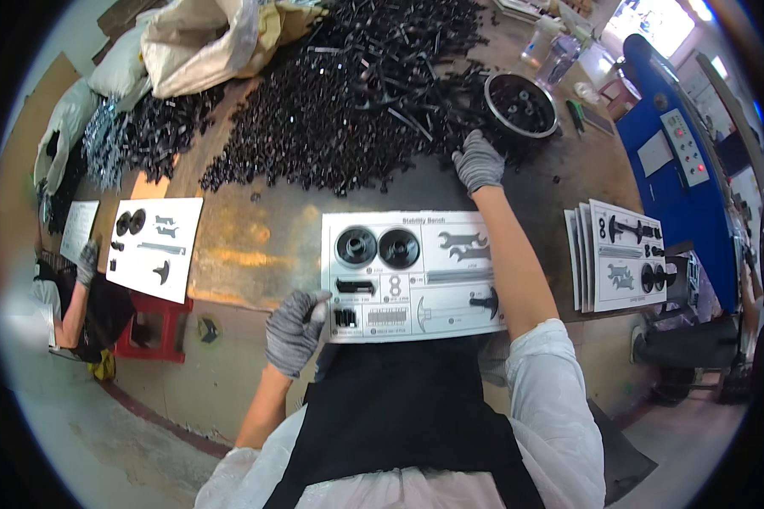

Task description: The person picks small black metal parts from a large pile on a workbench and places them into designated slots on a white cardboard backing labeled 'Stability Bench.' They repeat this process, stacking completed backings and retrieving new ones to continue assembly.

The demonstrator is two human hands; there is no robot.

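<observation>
A white card printed with outlines of hardware (440, 332) lies in front of me at the table's near edge. Two round black discs (378, 247) sit on its upper left, with small black parts (355, 287) below them. A black T-shaped part (484, 303) is at its lower right. My left hand (294, 333), in a grey glove, is closed on the card's left edge, thumb at the rim. My right hand (481, 163), also gloved, reaches to the pile of black parts beside a round bowl (553, 119). Its fingers are curled; what they hold is hidden.
A large heap of small black parts (314, 127) covers the table's far side, with white sacks (191, 51) behind it. More cards with parts stand at the right (628, 293) and left (148, 271). A co-worker's gloved hand (87, 263) is at far left. A blue machine (654, 144) stands right.
</observation>
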